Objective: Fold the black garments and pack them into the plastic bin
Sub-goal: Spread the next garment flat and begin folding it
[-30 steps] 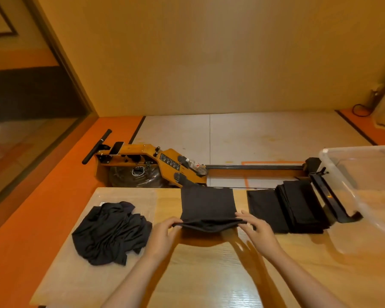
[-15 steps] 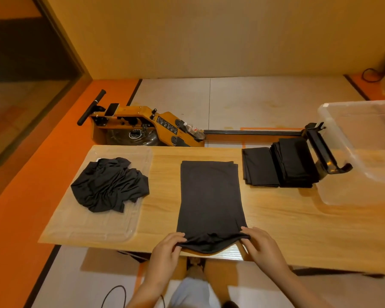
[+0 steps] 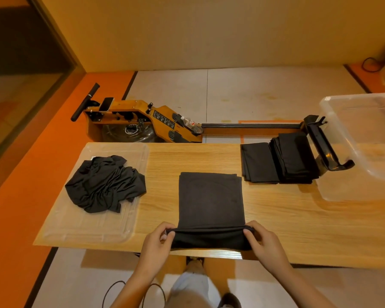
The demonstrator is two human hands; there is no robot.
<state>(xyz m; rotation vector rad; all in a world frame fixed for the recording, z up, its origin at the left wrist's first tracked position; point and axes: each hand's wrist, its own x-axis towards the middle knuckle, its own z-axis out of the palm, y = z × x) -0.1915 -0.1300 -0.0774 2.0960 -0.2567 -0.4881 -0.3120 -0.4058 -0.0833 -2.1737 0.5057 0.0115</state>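
Pinches the near edge of the flat black garment [image 3: 209, 201] at both corners, with the left hand [image 3: 157, 243] at the cloth's 7 o'clock and the right hand [image 3: 265, 244] at its 5 o'clock, thumb and fingers of each curled tight round the fabric. Holds that edge raised off the table [image 3: 298, 218], with a band of cloth hanging under it, where half a second ago it lay stretched low at the table's near rim; shows a shorter stretch of flat cloth than before. Finds the garment at the table's 6 o'clock, its far end flat on the wood. Counts one clear plastic bin [image 3: 353, 152] at the table's 3 o'clock; cannot tell through its hazy wall what lies inside. Counts two folded black stacks, a lower one [image 3: 258, 163] and a taller one [image 3: 293, 158], touching side by side at 1 o'clock, outside the bin and just beside its 9 o'clock wall. Counts one clear tray [image 3: 87, 227] at the table's 9 o'clock, holding one crumpled black heap [image 3: 105, 185] on its far half; cannot tell the number of pieces in it. Sees beyond the table, at 12 o'clock, one rowing machine [image 3: 142, 121] on the floor, with one bottle [image 3: 190, 123] lying on it.
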